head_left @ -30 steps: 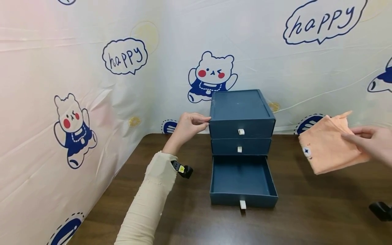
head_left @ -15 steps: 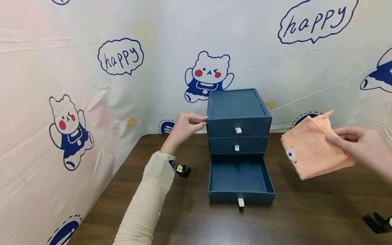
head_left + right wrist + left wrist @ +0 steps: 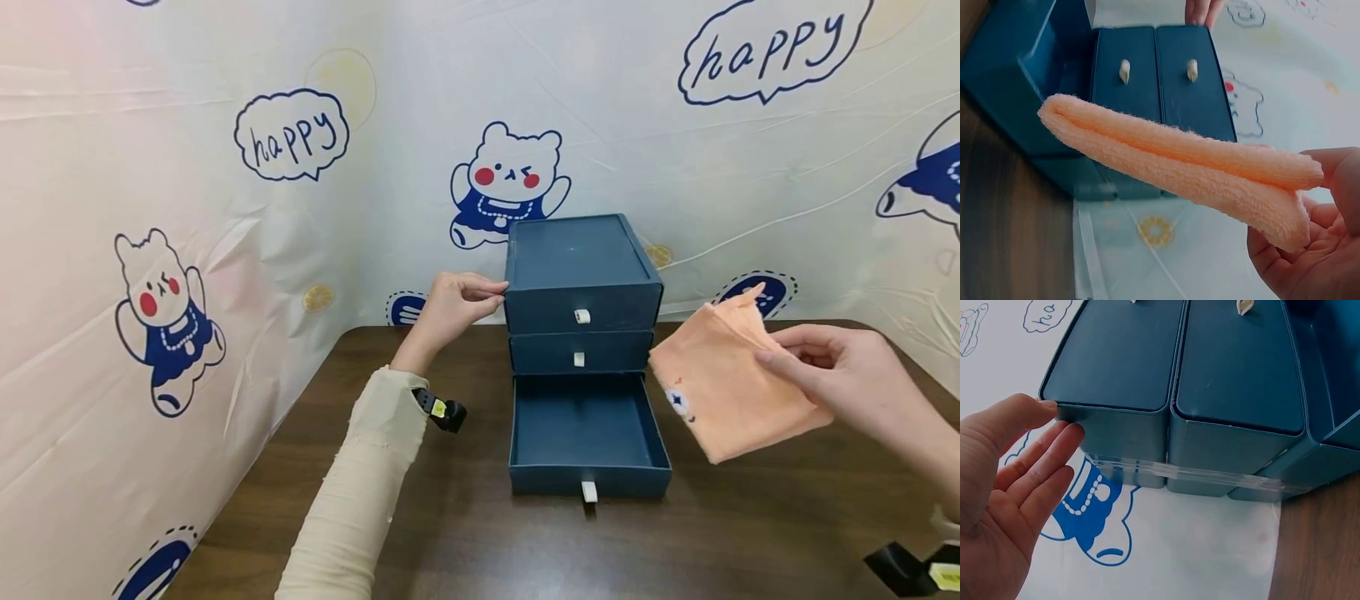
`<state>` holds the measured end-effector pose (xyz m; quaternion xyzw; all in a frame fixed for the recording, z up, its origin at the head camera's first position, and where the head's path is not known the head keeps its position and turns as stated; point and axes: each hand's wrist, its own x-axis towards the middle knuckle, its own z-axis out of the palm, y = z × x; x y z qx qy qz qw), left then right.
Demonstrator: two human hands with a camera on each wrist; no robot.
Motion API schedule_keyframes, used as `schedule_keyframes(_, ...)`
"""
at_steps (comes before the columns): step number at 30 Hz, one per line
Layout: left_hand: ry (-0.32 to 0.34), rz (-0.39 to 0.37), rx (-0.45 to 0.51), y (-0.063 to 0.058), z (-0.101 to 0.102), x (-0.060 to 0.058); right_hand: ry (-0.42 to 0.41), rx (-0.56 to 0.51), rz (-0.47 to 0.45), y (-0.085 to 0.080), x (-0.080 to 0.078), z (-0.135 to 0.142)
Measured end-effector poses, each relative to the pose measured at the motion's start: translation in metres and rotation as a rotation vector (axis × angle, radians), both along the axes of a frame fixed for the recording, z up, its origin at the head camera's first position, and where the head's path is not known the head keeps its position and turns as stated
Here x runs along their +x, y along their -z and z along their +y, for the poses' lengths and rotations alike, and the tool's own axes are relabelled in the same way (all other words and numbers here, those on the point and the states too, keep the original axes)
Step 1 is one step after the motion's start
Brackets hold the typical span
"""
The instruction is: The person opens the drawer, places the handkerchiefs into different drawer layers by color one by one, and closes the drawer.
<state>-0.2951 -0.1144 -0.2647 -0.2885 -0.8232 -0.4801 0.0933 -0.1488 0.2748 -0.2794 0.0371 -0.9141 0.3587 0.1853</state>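
My right hand [image 3: 847, 375] pinches a folded peach towel [image 3: 738, 379] between thumb and fingers, in the air right of the drawer unit. An embroidered eye-like patch shows near one edge; the right wrist view shows its fuzzy folded layers side-on. The dark blue drawer unit [image 3: 577, 250] has white pull tabs. Its bottom drawer [image 3: 592, 479] is pulled out with nothing in it; the upper two are closed. My left hand [image 3: 457, 312] touches the unit's upper left front corner, its fingers mostly straight in the left wrist view [image 3: 1029, 462].
A brown wooden table [image 3: 450, 533] lies beneath the unit. Behind and to the left hangs a pale printed sheet [image 3: 405, 167] with bears and lettering. Clear tape [image 3: 1210, 478] runs across the unit's side. Black wrist cameras sit on both forearms.
My right hand has carried the towel leftward, closer to the drawer unit, and slightly down. The left hand stays at the unit's corner. The head view has shifted slightly.
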Motion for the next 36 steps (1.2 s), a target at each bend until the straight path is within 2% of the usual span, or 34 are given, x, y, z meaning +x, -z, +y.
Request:
schedule_keyframes(12, 0.01, -0.025, -0.004, 0.001, 0.001, -0.001, -0.125, -0.012, -0.044, 0.007, 0.001, -0.044)
schedule_keyframes(27, -0.005, -0.018, -0.002, 0.0, -0.001, -0.001, -0.277, -0.139, -0.051, 0.018, -0.013, -0.088)
schedule_keyframes(36, -0.005, -0.021, -0.011, -0.002, 0.001, -0.002, -0.303, -0.22, -0.056, 0.022, -0.026, -0.099)
